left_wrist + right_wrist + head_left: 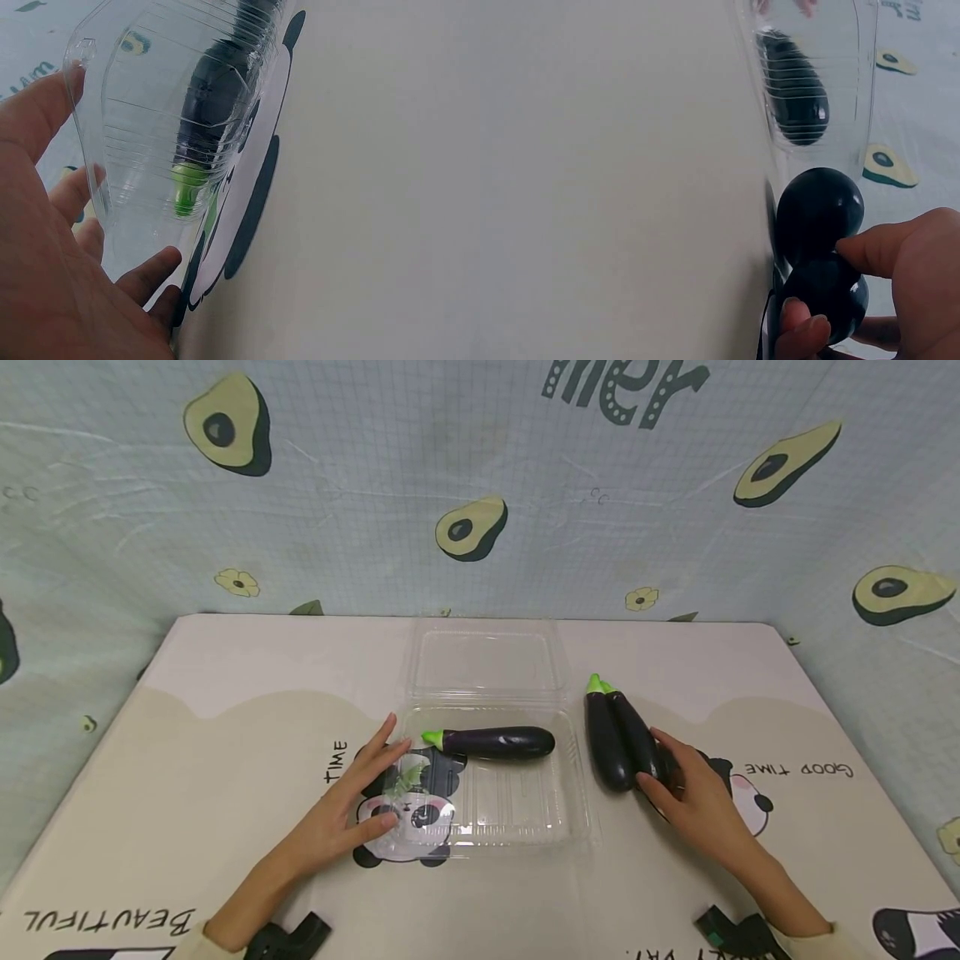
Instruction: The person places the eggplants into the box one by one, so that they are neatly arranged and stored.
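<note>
A clear plastic clamshell container (517,806) lies with its lid (487,664) folded back. Inside, a dark purple eggplant (502,742) lies crosswise near the back, its green stem end to the left. My left hand (337,814) rests at the container's left side, fingers spread and fingertips along the rim, as the left wrist view shows. Two more eggplants lie side by side to the right of the container. My right hand (697,802) pinches the right-hand eggplant (636,731) near its rounded end, between thumb and fingers; the other eggplant (606,743) lies against it.
The table is covered by a pale cloth (225,793) with printed pandas and lettering. A hanging curtain (337,485) with avocado prints stands behind the table and along its sides. A black wrist device (288,937) shows on the left forearm, another (738,933) on the right.
</note>
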The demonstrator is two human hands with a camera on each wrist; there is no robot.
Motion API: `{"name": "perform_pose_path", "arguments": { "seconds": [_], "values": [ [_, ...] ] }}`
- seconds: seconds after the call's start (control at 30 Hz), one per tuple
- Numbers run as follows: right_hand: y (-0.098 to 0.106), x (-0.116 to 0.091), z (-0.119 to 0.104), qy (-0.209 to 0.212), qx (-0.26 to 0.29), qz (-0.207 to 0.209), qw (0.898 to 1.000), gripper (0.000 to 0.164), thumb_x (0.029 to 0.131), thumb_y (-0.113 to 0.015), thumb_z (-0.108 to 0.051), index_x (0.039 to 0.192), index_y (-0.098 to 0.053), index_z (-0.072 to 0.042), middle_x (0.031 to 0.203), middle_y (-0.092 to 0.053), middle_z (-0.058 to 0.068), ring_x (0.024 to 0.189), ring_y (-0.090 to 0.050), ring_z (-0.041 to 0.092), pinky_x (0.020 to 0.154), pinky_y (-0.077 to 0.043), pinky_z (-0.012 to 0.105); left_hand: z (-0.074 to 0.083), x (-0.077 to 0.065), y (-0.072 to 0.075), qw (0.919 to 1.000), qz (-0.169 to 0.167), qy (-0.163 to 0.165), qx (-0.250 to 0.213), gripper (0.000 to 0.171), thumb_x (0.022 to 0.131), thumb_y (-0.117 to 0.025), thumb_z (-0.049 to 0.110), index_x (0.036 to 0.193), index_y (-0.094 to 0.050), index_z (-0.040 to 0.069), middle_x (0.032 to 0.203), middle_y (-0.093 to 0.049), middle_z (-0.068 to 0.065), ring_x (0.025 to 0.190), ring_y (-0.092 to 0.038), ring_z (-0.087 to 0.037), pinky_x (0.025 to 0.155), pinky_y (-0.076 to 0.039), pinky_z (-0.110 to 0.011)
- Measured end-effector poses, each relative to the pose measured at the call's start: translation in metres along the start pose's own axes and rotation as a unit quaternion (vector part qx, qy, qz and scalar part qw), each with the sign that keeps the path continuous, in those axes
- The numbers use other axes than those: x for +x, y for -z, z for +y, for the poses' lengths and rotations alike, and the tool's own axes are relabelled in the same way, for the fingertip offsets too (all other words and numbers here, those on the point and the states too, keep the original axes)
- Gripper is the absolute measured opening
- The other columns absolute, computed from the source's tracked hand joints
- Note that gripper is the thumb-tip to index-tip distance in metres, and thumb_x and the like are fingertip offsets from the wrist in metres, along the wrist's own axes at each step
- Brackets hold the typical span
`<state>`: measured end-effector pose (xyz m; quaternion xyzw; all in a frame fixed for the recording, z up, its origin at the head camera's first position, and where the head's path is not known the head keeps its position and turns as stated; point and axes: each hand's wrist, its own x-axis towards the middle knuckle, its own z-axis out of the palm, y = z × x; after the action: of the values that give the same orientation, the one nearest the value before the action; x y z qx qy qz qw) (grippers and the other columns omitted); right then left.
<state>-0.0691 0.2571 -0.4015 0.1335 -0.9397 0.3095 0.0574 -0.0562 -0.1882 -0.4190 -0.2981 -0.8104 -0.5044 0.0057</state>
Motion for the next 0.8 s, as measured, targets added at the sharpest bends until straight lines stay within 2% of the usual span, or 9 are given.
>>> {"name": "perform_pose_path", "arguments": {
  "seconds": [0.1, 0.23, 0.47, 0.7, 0.8],
  "values": [
    [0.001, 0.000, 0.000, 0.004, 0.004, -0.001, 1.000, 0.062, 0.090, -0.066, -0.014, 0.144, -0.037, -0.004, 0.123, -0.050, 0.019, 0.084, -0.062, 0.023, 0.064, -0.051, 0.027, 0.000, 0.000, 0.000, 1.0000, 0.001, -0.001, 0.003, 0.076, 0.080, -0.065, 0.014, 0.149, -0.034, 0.013, 0.160, -0.004, -0.007, 0.145, -0.006, -0.027, 0.101, -0.016, -0.070],
    [0.004, 0.000, -0.001, 0.017, -0.010, 0.009, 1.000, 0.062, 0.091, -0.065, -0.013, 0.144, -0.037, -0.002, 0.123, -0.051, 0.021, 0.087, -0.058, 0.024, 0.066, -0.048, 0.029, 0.000, 0.000, 0.000, 1.0000, 0.002, -0.001, 0.004, 0.076, 0.079, -0.065, 0.013, 0.149, -0.034, 0.013, 0.160, -0.004, -0.007, 0.145, -0.006, -0.027, 0.101, -0.016, -0.069],
    [0.008, 0.001, -0.001, 0.009, -0.012, 0.012, 1.000, 0.062, 0.092, -0.064, -0.015, 0.146, -0.035, -0.002, 0.132, -0.047, 0.024, 0.112, -0.051, 0.035, 0.080, -0.042, 0.040, 0.000, 0.000, 0.000, 1.0000, -0.001, -0.003, 0.001, 0.075, 0.080, -0.065, 0.013, 0.149, -0.034, 0.013, 0.160, -0.004, -0.007, 0.145, -0.006, -0.027, 0.100, -0.016, -0.069],
    [0.012, 0.001, -0.003, 0.005, -0.012, 0.009, 1.000, 0.062, 0.093, -0.063, -0.016, 0.146, -0.034, -0.002, 0.133, -0.046, 0.025, 0.110, -0.052, 0.035, 0.077, -0.045, 0.036, 0.001, 0.000, 0.000, 1.0000, 0.000, -0.004, 0.002, 0.076, 0.080, -0.066, 0.013, 0.149, -0.034, 0.013, 0.160, -0.004, -0.007, 0.145, -0.006, -0.028, 0.100, -0.016, -0.069],
    [0.013, 0.001, -0.004, 0.006, -0.010, 0.009, 1.000, 0.062, 0.093, -0.063, -0.015, 0.146, -0.034, -0.002, 0.132, -0.046, 0.025, 0.103, -0.054, 0.032, 0.072, -0.047, 0.036, 0.001, 0.000, 0.000, 1.0000, 0.000, -0.003, 0.006, 0.075, 0.080, -0.066, 0.013, 0.149, -0.035, 0.013, 0.160, -0.004, -0.007, 0.145, -0.007, -0.028, 0.100, -0.016, -0.069]
  ]
}}
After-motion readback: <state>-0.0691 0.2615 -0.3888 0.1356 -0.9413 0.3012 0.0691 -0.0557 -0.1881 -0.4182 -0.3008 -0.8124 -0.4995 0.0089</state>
